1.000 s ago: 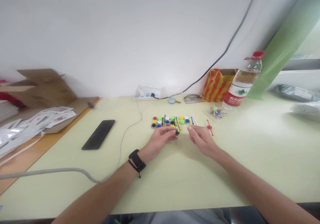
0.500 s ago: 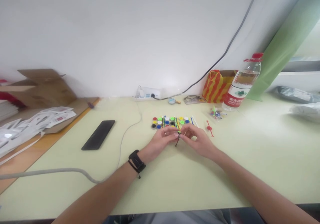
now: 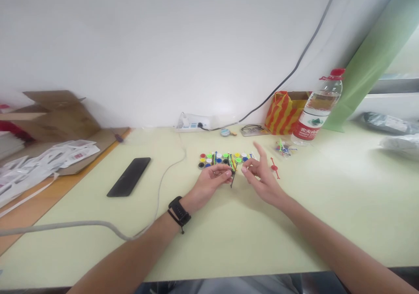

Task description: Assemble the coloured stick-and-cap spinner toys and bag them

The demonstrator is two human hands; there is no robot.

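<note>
Hands hover just apart over the table (image 3: pixel 229 237). Left hand (image 3: pixel 209 182) is closed in a pinch on a thin dark stick (image 3: pixel 232 179), which hangs tilted at its 3 o'clock. Right hand (image 3: pixel 263 178) is spread wide, forefinger raised, with nothing seen in it. Caps (image 3: pixel 222 158) lie in rows just beyond the stick at 12 o'clock. Red pin (image 3: pixel 274 167) sits at the right hand's 1 o'clock, bottle (image 3: pixel 317 110) at 2, and phone (image 3: pixel 129 176) at the left hand's 9.

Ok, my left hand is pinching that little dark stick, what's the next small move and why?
Probably bring the right hand over to the dark stick pinched in the left hand: its fingers are spread and empty, just beside it.
</note>
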